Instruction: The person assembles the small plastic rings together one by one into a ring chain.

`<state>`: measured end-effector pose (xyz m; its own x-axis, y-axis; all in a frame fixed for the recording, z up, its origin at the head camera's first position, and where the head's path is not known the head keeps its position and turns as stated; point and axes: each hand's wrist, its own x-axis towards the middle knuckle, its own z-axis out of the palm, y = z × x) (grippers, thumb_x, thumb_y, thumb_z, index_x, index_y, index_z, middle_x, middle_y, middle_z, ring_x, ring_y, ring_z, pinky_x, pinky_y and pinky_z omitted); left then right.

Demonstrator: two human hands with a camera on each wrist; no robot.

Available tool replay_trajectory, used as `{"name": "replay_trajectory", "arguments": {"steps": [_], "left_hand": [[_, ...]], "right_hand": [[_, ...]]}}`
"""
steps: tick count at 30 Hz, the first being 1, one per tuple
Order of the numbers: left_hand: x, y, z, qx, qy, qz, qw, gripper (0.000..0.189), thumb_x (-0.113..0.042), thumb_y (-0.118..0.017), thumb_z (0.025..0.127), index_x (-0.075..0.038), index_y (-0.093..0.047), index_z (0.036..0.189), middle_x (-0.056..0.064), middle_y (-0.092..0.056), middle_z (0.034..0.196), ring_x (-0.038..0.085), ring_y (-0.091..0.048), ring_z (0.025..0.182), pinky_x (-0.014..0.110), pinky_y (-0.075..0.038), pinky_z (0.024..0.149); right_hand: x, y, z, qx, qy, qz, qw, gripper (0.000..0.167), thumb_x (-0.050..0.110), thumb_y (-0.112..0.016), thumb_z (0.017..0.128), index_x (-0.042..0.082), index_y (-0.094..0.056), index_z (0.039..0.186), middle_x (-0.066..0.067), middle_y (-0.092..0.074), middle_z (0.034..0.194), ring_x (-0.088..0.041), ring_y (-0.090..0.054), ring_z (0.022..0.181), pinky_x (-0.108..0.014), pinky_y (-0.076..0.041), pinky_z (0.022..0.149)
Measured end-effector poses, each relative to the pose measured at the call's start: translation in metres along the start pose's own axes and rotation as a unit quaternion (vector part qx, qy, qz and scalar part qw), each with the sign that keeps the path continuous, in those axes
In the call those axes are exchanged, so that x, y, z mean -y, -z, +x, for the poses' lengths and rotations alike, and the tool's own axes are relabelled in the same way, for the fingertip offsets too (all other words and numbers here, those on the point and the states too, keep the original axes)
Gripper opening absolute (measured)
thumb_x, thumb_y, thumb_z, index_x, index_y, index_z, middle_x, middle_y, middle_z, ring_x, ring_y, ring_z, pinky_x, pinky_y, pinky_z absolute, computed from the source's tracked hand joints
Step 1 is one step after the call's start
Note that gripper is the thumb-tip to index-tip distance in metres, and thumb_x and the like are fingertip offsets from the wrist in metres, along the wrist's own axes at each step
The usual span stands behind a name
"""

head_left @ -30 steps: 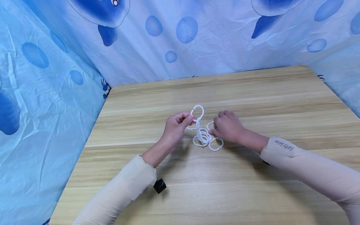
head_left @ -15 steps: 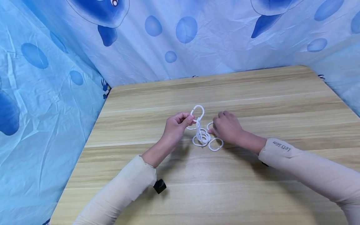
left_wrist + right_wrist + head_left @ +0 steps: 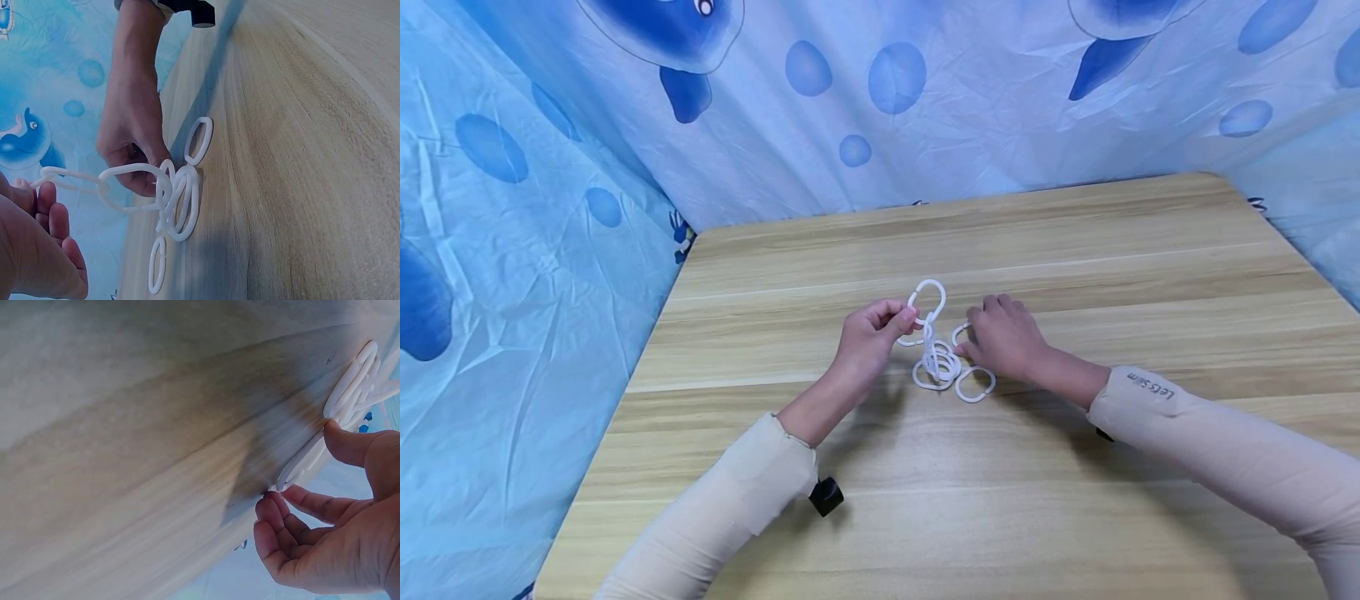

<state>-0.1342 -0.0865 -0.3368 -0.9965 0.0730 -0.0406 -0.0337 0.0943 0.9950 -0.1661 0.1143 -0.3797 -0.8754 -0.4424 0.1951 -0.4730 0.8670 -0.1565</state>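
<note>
My left hand (image 3: 867, 340) pinches a white plastic ring link (image 3: 943, 297) between thumb and fingers, raised over the table. More white links (image 3: 132, 167) hang from it as a chain, running down to a heap of links (image 3: 951, 364) on the wood. To the right of the heap, my right hand (image 3: 1009, 337) is down at the tabletop, palm side hidden in the head view. In the right wrist view its thumb and fingertips hold opposite ends of a flat-lying white link (image 3: 299, 461). One separate link (image 3: 974, 402) lies nearer me, beside the heap.
The wood-grain table (image 3: 1075, 508) extends around the links on all sides. A blue curtain (image 3: 970, 142) with printed sea animals hangs behind its far edge and along the left. A small black block (image 3: 826, 497) sits under the left sleeve (image 3: 730, 500).
My right hand has shifted slightly left, toward the heap. The left hand keeps its hold on the raised link, and the heap has barely moved.
</note>
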Motion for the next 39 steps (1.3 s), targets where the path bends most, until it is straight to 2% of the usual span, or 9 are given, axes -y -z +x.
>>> {"name": "replay_trajectory", "arguments": {"steps": [8,11,14,19,24,28,33,36,39], "left_hand": [[0.001,-0.001,0.000,0.001,0.002,-0.006,1.0000,0.015,-0.013,-0.063,0.094,0.002,-0.067,0.097,0.008,-0.066,0.086,0.011,-0.057,0.080,0.052,-0.043,0.095],[0.001,-0.001,0.001,0.003,0.001,-0.005,1.0000,0.016,-0.012,-0.063,0.094,0.003,-0.067,0.097,0.003,-0.066,0.082,0.012,-0.058,0.080,0.052,-0.043,0.095],[0.002,-0.001,0.001,0.005,0.001,-0.001,1.0000,0.017,-0.012,-0.063,0.094,0.004,-0.066,0.099,0.000,-0.065,0.080,0.012,-0.058,0.080,0.052,-0.044,0.095],[0.001,-0.001,0.000,0.009,0.004,-0.002,1.0000,0.021,-0.011,-0.063,0.093,0.008,-0.065,0.103,0.001,-0.065,0.081,0.012,-0.059,0.080,0.051,-0.044,0.096],[0.002,-0.001,0.001,0.009,0.003,-0.002,1.0000,0.020,-0.011,-0.063,0.093,0.006,-0.066,0.103,0.003,-0.066,0.082,0.011,-0.059,0.078,0.051,-0.044,0.095],[0.002,-0.002,0.001,0.010,0.000,-0.002,1.0000,0.018,-0.011,-0.064,0.093,0.005,-0.067,0.101,0.004,-0.066,0.083,0.017,-0.061,0.082,0.050,-0.046,0.094],[0.002,-0.004,0.001,0.012,-0.006,0.012,0.9998,0.017,-0.010,-0.063,0.093,0.005,-0.067,0.101,0.008,-0.068,0.085,0.026,-0.064,0.089,0.047,-0.048,0.092],[0.002,-0.004,0.000,0.014,-0.008,0.018,0.9997,0.018,-0.010,-0.063,0.093,0.005,-0.067,0.101,0.009,-0.068,0.087,0.022,-0.064,0.087,0.044,-0.049,0.091],[0.002,-0.005,0.001,0.016,-0.010,0.021,0.9996,0.016,-0.010,-0.064,0.092,0.004,-0.067,0.100,0.008,-0.068,0.089,0.016,-0.064,0.083,0.040,-0.051,0.090]], "right_hand": [[-0.005,0.005,0.004,0.001,0.004,0.040,0.9992,0.033,0.035,-0.075,0.073,0.007,-0.058,0.071,-0.011,-0.055,0.077,-0.031,-0.051,0.077,-0.045,-0.044,0.071],[-0.010,0.010,0.005,-0.020,0.014,0.067,0.9974,0.031,0.030,-0.074,0.071,0.002,-0.065,0.080,-0.014,-0.059,0.083,-0.032,-0.052,0.080,-0.046,-0.044,0.073],[-0.016,0.016,0.007,-0.047,0.026,0.093,0.9942,0.038,0.028,-0.075,0.071,-0.002,-0.069,0.093,-0.017,-0.062,0.091,-0.033,-0.053,0.085,-0.047,-0.044,0.076],[-0.023,0.025,0.007,-0.088,0.054,0.123,0.9871,0.043,0.026,-0.076,0.070,-0.003,-0.069,0.101,-0.020,-0.062,0.095,-0.036,-0.053,0.090,-0.047,-0.043,0.077],[-0.027,0.036,0.006,-0.096,0.062,0.152,0.9818,0.046,0.024,-0.078,0.072,-0.003,-0.067,0.108,-0.020,-0.059,0.099,-0.035,-0.051,0.095,-0.047,-0.042,0.080],[-0.029,0.046,0.005,-0.112,0.071,0.183,0.9742,0.045,0.018,-0.079,0.073,-0.004,-0.066,0.109,-0.019,-0.057,0.099,-0.033,-0.049,0.096,-0.045,-0.042,0.081],[-0.028,0.056,0.006,-0.154,0.101,0.203,0.9617,0.044,0.012,-0.083,0.069,-0.003,-0.067,0.107,-0.015,-0.055,0.095,-0.032,-0.048,0.093,-0.041,-0.041,0.077],[-0.026,0.063,0.006,-0.169,0.120,0.209,0.9558,0.045,0.012,-0.084,0.068,-0.002,-0.067,0.107,-0.014,-0.056,0.095,-0.030,-0.048,0.094,-0.040,-0.040,0.077],[-0.022,0.069,0.006,-0.163,0.136,0.217,0.9529,0.046,0.013,-0.084,0.068,-0.001,-0.067,0.109,-0.012,-0.056,0.098,-0.027,-0.049,0.096,-0.039,-0.040,0.078]]}}
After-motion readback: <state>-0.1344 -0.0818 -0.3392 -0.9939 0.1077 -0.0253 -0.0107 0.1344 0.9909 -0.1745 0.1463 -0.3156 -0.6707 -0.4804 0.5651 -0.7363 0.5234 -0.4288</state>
